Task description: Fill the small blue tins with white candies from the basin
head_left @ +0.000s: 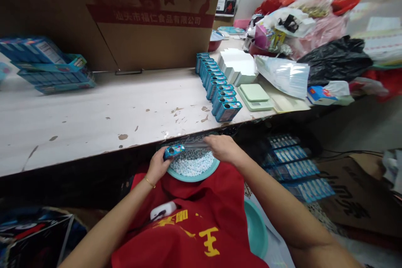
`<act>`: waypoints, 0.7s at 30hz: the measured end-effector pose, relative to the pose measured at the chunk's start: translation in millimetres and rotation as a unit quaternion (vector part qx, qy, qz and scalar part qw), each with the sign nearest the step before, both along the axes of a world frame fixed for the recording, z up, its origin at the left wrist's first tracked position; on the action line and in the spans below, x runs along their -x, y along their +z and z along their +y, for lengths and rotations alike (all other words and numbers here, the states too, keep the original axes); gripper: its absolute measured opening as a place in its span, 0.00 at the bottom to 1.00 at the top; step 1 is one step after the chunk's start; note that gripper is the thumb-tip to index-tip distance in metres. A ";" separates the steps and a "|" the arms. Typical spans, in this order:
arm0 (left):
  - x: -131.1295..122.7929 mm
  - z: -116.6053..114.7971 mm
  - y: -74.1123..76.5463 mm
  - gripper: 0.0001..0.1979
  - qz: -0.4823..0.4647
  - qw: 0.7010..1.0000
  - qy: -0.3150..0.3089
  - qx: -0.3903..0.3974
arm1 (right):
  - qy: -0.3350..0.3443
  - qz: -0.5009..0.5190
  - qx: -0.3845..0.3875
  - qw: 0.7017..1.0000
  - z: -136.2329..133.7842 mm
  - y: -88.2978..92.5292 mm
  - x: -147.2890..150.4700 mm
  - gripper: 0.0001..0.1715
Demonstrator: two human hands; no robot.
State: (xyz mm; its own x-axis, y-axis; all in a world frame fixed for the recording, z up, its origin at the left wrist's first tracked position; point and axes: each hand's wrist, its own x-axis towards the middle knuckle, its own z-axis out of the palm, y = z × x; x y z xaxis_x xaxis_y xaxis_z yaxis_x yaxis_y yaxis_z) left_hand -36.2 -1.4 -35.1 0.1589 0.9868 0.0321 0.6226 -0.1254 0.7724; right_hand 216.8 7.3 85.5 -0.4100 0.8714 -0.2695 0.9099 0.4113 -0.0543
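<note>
On my lap, partly under the table edge, sits a teal bowl (194,178) filled with small white and pale-blue pellets (191,164). My left hand (158,166) is closed around a small blue box (174,150) with a dark round hole in its top, held over the bowl's left side. Across the bowl, my right hand (223,147) grips the end of a clear plastic strip or tube (196,145); its exact kind is hard to make out. The far end of this clear piece reaches close to the box.
A row of similar blue boxes (228,111) stands on the white table (94,121) beside a pale green scale (256,97) and white card stacks (237,65). A large carton (150,46) stands behind. More blue boxes (295,161) lie lower right, near another teal bowl (256,228).
</note>
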 end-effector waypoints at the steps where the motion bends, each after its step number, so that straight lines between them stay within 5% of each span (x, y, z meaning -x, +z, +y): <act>1: 5.7 -1.3 2.4 0.18 -0.019 1.000 0.006 0.004 | -0.035 0.003 0.016 0.999 -0.7 -17.6 -9.2 0.17; 4: 20.4 -5.6 8.4 0.19 -0.068 0.997 0.036 0.014 | -0.145 0.023 0.106 0.983 -2.4 -80.5 -11.1 0.18; 7: 26.9 -9.0 10.1 0.22 -0.103 0.992 0.074 0.028 | -0.170 0.066 0.117 0.976 -0.6 -135.8 22.9 0.20; 11: 28.5 -11.1 8.0 0.22 -0.133 0.986 0.090 0.041 | -0.188 0.170 0.133 0.958 8.1 -174.0 57.3 0.22; 16: 30.7 -10.9 7.5 0.21 -0.141 0.984 0.100 0.042 | -0.181 0.283 0.139 0.932 11.0 -177.0 28.6 0.21; 21: 23.6 -6.3 9.6 0.20 -0.120 0.989 0.085 0.034 | -0.150 0.365 0.128 0.910 6.1 -133.3 -8.7 0.21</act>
